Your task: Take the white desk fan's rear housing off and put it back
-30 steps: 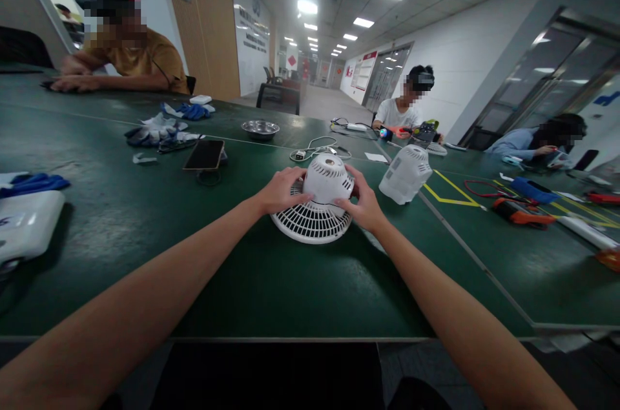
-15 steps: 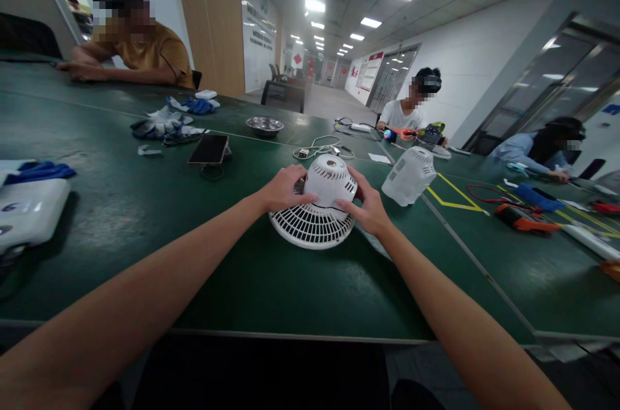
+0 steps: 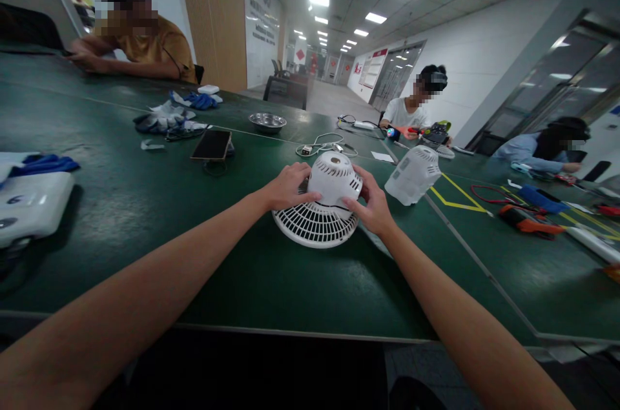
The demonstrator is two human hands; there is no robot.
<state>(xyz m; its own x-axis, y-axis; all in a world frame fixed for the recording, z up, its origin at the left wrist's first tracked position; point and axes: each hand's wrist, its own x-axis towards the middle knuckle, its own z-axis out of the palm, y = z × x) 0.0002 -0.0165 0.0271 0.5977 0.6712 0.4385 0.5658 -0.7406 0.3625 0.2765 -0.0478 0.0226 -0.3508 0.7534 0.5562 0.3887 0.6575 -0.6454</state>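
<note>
A white domed housing (image 3: 334,181) with vent slots sits on a round white fan grille (image 3: 317,229), which lies on the green table (image 3: 232,268). My left hand (image 3: 293,187) grips the left side of the housing, thumb across its front. On the right side my right hand (image 3: 372,203) is wrapped round it, thumb also in front. Some fingertips are hidden behind the housing. A translucent white plastic shell (image 3: 413,175) stands to the right of my right hand.
Behind the housing lies a white cable (image 3: 327,145). A metal bowl (image 3: 267,123), a phone (image 3: 212,145) and gloves (image 3: 167,119) lie left. An orange multimeter (image 3: 530,221) lies right. Several people sit round the table, one in a white shirt (image 3: 407,114).
The whole view has shifted slightly, with things appearing a little further right. Both hands keep their hold on the housing. The person in blue at the right has raised a hand a little.
</note>
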